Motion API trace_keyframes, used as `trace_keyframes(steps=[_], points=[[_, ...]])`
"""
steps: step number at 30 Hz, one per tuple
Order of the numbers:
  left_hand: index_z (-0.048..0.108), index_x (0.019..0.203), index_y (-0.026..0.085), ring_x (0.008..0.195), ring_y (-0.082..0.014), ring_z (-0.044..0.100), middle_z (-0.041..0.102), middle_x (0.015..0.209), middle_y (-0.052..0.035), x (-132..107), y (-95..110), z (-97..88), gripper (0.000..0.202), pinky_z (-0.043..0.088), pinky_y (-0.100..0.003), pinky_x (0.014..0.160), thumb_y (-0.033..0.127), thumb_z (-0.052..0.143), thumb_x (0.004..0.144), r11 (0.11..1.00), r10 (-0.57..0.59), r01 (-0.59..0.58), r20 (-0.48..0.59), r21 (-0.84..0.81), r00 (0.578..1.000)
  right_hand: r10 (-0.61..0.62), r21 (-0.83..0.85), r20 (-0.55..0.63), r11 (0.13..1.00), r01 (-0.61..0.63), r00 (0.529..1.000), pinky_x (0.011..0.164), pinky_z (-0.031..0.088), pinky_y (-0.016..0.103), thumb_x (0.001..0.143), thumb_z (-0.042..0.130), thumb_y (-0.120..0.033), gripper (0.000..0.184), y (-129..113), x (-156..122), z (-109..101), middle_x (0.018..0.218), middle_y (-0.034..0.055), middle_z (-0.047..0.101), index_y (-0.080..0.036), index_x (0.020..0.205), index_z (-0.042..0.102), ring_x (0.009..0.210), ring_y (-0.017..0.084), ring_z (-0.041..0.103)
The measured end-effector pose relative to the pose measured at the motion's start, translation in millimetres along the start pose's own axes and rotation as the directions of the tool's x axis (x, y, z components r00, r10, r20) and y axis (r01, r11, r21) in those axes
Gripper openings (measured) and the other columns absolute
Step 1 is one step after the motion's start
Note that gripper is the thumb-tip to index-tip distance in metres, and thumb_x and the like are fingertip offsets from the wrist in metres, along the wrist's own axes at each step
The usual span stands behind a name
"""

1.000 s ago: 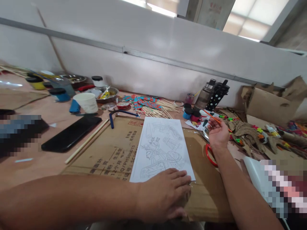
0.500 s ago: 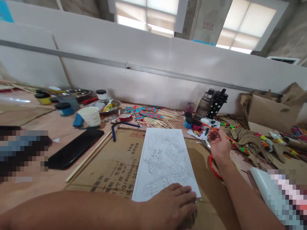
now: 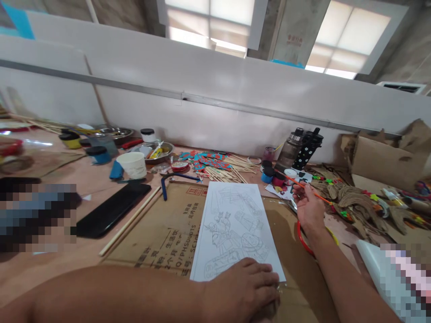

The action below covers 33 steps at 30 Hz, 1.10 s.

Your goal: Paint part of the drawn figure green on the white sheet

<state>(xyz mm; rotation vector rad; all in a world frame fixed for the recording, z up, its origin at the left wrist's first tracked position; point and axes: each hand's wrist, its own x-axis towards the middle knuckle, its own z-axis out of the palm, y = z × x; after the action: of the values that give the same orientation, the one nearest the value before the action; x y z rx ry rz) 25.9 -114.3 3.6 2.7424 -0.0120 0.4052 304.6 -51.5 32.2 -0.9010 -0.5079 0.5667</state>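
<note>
A white sheet with a line drawing lies on a flat piece of brown cardboard. My left hand rests palm down on the sheet's near edge, fingers stretched out flat. My right hand is held to the right of the sheet, its fingers pinched on a thin orange paintbrush. The brush tip points toward the small paint pots beyond the sheet.
A black phone, a long wooden stick, a white cup, metal bowls and paint jars lie left. Coloured cut-outs and thin sticks sit behind the sheet. Two bottles, cardboard scraps and red scissors are right.
The view has tilted upward, so everything sits lower in the picture. My right hand with the brush has drifted slightly nearer the sheet. My left hand stays flat on the paper.
</note>
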Motion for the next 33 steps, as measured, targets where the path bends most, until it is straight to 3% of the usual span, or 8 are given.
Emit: trace_keyframes(steps=[9, 33], points=[[0.058, 0.131, 0.015, 0.133, -0.0277, 0.054, 0.062, 0.141, -0.0102, 0.3, 5.3, -6.7, 0.048, 0.044, -0.041, 0.107, 0.044, 0.06, 0.094, 0.999, -0.026, 0.027, 0.005, -0.036, 1.0, 0.008, 0.019, 0.009, 1.0, -0.008, 1.0, 0.058, 0.047, 0.022, 0.081, 0.067, -0.031, 0.015, -1.9, -2.2, 2.9, 0.068, 0.0011, 0.074, -0.017, 0.081, 0.072, 0.06, 0.011, 0.064], [0.059, 0.131, 0.016, 0.137, -0.0282, 0.051, 0.059, 0.144, -0.0122, -1.1, 5.9, -10.6, 0.043, 0.042, -0.041, 0.109, 0.043, 0.051, 0.099, 0.992, -0.043, 0.046, 0.02, -0.119, 0.999, -0.03, -0.014, 0.045, 0.999, 0.031, 0.999, 0.058, 0.045, 0.024, 0.081, 0.07, -0.038, 0.021, -1.0, -10.6, 9.8, 0.07, 0.0009, 0.071, -0.017, 0.082, 0.07, 0.063, 0.012, 0.064]])
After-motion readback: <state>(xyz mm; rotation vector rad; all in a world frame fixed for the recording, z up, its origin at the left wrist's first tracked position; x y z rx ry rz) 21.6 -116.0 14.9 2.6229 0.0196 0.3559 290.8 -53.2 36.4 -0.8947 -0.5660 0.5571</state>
